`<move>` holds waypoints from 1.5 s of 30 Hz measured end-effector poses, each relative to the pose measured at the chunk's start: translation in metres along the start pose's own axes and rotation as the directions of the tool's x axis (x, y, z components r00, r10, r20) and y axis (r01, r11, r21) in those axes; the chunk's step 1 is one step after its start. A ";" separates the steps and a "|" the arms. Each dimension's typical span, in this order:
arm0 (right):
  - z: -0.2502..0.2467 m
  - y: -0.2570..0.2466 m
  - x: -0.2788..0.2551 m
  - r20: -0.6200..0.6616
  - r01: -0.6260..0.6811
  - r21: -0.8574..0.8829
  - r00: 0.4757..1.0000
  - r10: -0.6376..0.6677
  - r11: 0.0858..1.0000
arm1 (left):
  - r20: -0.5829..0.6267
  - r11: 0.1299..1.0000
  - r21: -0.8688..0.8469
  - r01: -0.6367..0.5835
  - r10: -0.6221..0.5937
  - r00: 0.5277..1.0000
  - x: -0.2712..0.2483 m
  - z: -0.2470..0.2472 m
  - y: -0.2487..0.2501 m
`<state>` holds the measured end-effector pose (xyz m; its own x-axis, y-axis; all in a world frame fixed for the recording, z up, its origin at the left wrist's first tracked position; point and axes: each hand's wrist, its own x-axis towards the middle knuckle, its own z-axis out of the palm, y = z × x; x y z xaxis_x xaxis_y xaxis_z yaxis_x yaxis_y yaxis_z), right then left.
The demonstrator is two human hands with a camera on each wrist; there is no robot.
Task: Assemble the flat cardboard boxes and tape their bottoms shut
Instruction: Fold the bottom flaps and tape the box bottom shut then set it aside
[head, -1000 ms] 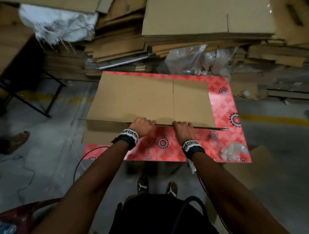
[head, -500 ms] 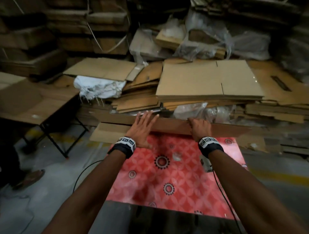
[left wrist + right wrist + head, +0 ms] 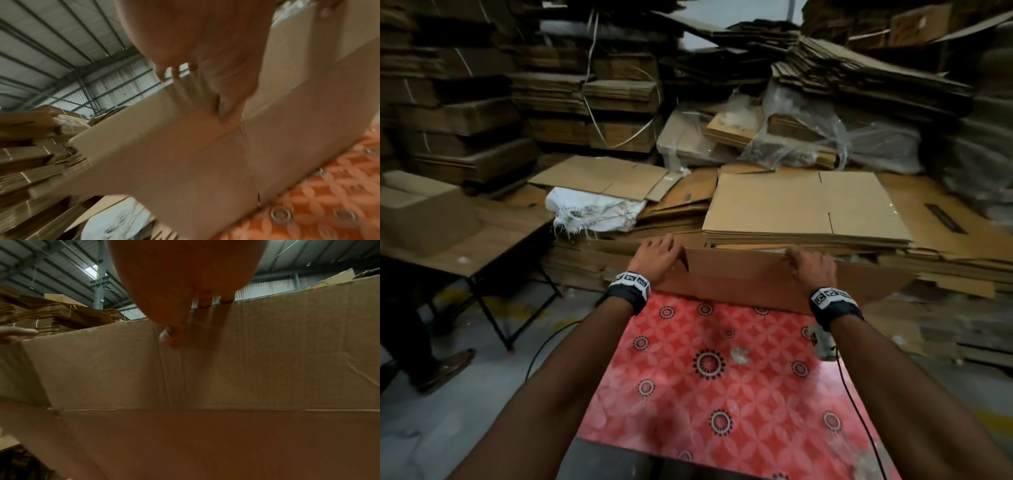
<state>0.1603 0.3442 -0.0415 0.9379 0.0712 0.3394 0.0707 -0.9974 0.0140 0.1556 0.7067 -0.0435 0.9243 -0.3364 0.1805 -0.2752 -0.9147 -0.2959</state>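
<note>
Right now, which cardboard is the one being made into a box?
Find the red patterned table. At its far edge stands one cardboard box, with the left hand and right hand on its top edge. Every other cardboard lies flat in stacks.

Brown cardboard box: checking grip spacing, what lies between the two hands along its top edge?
Only bare edge of the brown cardboard box between left hand and right hand, seen in the head view.

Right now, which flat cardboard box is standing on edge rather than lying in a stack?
The cardboard box on the red patterned table, gripped along its top edge by left hand and right hand.
</note>
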 end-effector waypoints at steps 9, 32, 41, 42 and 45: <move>-0.010 0.016 -0.015 -0.038 -0.090 -0.023 0.995 0.089 0.996 | 0.048 0.991 0.062 -0.117 0.114 0.992 0.035 -0.024 0.026; -0.107 0.096 0.016 -0.070 -0.169 -0.071 0.984 0.164 0.983 | -0.300 0.995 -0.089 -0.033 0.005 0.954 0.090 -0.121 0.071; -0.168 0.131 0.068 -0.257 -0.186 -0.114 0.954 0.152 0.976 | -0.436 0.990 -0.137 -0.013 -0.049 0.899 0.152 -0.186 0.067; -0.170 0.135 0.074 -0.273 -0.190 -0.120 0.950 0.151 0.974 | -0.450 0.991 -0.134 -0.022 -0.041 0.892 0.158 -0.190 0.067; -0.172 0.144 0.091 -0.322 -0.199 -0.152 0.936 0.142 0.968 | -0.484 0.990 -0.130 -0.055 -0.015 0.875 0.177 -0.197 0.069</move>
<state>0.1973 0.2057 0.1535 0.7786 -0.0782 0.6227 -0.1699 -0.9814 0.0892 0.2484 0.5400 0.1524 0.6849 -0.3890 0.6161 -0.3573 -0.9162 -0.1812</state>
